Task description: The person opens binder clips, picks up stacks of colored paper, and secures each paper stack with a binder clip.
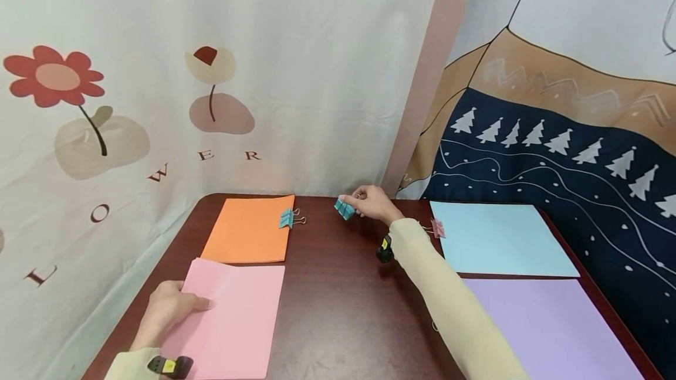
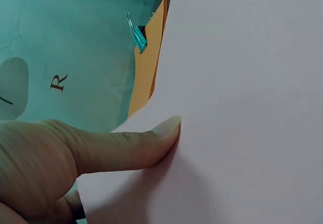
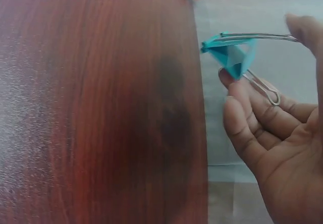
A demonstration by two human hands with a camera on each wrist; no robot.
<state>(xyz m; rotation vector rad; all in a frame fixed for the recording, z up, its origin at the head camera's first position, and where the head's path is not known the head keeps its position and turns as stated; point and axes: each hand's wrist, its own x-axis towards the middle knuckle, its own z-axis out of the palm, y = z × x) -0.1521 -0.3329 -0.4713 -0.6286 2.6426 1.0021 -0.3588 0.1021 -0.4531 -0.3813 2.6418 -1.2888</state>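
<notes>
At the left front of the table, my left hand (image 1: 168, 308) grips the left edge of a pink paper stack (image 1: 240, 315). Its thumb lies on top in the left wrist view; most of the other fingers are hidden. Near the table's far edge, my right hand (image 1: 374, 203) holds a teal binder clip (image 1: 345, 209) above the surface. The right wrist view shows the clip (image 3: 234, 57) with its wire handles between thumb and fingers. Behind the pink stack lies an orange paper stack (image 1: 248, 230), with another teal binder clip (image 1: 287, 218) on its right edge.
On the right are a light blue paper stack (image 1: 504, 239) with a pink binder clip (image 1: 438, 228) on its left edge, and purple paper (image 1: 549, 321) in front, partly covered by the right sleeve (image 1: 449, 298). Printed curtains (image 1: 317, 75) stand behind the brown table (image 1: 327, 309).
</notes>
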